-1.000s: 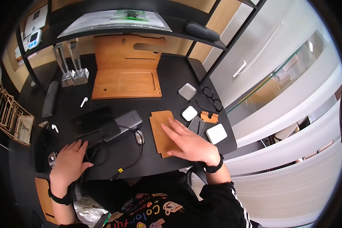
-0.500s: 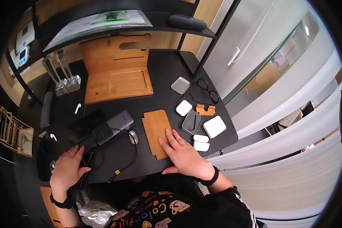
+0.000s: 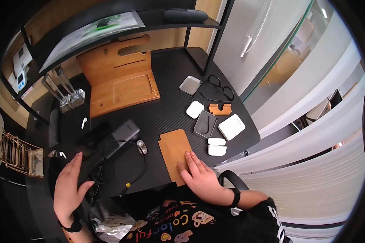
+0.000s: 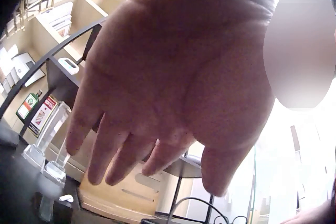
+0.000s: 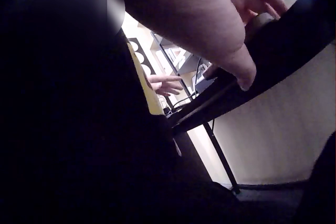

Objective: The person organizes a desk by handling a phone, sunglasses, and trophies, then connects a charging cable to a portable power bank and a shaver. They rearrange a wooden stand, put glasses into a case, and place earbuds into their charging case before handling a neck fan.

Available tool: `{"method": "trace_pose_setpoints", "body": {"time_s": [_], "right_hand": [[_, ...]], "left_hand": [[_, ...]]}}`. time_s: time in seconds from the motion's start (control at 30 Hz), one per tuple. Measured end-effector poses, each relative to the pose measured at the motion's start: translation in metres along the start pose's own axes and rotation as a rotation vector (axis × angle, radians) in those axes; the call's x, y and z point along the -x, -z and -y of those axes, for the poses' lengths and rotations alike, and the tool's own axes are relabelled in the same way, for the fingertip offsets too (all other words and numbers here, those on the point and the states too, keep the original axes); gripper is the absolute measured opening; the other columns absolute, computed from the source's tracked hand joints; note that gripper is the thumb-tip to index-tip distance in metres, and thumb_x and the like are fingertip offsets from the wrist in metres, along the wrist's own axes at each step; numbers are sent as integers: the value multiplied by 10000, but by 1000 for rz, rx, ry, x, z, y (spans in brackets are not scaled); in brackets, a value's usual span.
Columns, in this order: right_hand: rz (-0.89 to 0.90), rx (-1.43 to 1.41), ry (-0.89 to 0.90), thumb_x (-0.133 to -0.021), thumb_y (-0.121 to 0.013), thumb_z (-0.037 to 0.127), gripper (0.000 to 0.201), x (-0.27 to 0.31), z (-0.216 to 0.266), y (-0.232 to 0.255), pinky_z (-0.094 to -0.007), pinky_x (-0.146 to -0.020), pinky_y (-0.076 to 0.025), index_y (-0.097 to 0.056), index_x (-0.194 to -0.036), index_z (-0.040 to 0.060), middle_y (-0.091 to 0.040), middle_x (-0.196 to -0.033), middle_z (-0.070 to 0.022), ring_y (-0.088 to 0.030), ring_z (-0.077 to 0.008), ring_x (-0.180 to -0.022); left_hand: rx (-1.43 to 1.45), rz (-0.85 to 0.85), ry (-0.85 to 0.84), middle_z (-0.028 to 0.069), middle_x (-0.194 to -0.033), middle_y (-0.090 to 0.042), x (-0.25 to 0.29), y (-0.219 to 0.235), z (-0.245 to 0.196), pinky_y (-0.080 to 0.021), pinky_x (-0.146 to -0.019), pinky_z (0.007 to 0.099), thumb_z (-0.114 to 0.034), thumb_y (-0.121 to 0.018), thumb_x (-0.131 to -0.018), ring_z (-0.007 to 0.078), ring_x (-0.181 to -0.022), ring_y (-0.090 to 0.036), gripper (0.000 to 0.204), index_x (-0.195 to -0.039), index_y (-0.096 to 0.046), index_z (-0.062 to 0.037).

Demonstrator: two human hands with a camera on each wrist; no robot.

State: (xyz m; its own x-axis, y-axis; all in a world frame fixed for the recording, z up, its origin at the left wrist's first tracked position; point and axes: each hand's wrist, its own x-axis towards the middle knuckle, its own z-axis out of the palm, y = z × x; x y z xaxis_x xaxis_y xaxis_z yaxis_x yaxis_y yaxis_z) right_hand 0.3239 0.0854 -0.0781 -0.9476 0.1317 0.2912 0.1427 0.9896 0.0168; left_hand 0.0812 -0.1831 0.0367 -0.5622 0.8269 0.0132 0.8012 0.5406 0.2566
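Two hands [image 3: 203,181], one notched wooden panel [image 3: 173,149], two loose earbuds [image 3: 84,122], seemingly two clear columns [image 3: 67,84].

The right hand [image 3: 202,180] rests on the four-o'clock side of a flat tan wooden panel [image 3: 172,148]. From that panel, a slotted brown wooden stand [image 3: 123,90] is at eleven o'clock, round black-framed glasses [image 3: 221,86] at one, and the straight-fingered left hand [image 3: 70,184] between eight and nine.

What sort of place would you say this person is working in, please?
Probably an office or study workspace, though it could be at home: there is a black desk with a shelf above it, and a wooden stand standing on it.
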Motion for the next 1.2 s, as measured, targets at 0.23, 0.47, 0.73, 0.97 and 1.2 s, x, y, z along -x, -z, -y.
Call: {"method": "trace_pose_setpoints", "body": {"time_s": [0.23,0.47,0.73,0.97,1.2], "right_hand": [[-187,-855,-211,-877,-551,91,286,-10,-55,48,-334,-757,-557,-580,-1154,25,-614,-1162,-123,-645,-205,-1012],[10,-1949,-416,-993,-461,267,392,-76,-66,87,-371,-785,-582,-430,-1298,23,-572,-1203,-124,-623,-233,-1037],[162,-1888,-336,-990,-467,284,402,-122,-56,81,-387,-786,-578,-431,-1309,42,-562,-1228,-117,-617,-232,-1053],[224,-1955,-356,-990,-462,271,386,-138,-51,81,-391,-801,-571,-449,-1292,29,-568,-1230,-120,-613,-234,-1067],[294,-2095,-302,-948,-542,149,376,-141,-47,68,-362,-769,-586,-454,-1282,3,-602,-1172,-138,-646,-264,-1010]], "left_hand": [[504,-268,39,199,-1363,-473,-27,-25,-33,-338,-1060,351,86,-605,-739,292,-1263,-470,793,-1451,-282,-45],[1305,-28,-219,175,-1376,-448,-70,-24,-69,-357,-1048,382,-6,-528,-879,242,-1242,-477,741,-1497,-125,-80],[1461,40,-47,115,-1173,-604,-92,-17,-68,-498,-910,314,-60,-460,-970,179,-1046,-618,379,-1336,-392,7],[1550,-35,31,130,-1050,-655,-94,-17,-60,-563,-802,324,-86,-477,-967,197,-924,-670,270,-1221,-457,4],[1512,-261,-25,137,-1065,-643,-91,-19,-61,-598,-721,330,-74,-484,-953,225,-900,-681,240,-1180,-456,0]]}}
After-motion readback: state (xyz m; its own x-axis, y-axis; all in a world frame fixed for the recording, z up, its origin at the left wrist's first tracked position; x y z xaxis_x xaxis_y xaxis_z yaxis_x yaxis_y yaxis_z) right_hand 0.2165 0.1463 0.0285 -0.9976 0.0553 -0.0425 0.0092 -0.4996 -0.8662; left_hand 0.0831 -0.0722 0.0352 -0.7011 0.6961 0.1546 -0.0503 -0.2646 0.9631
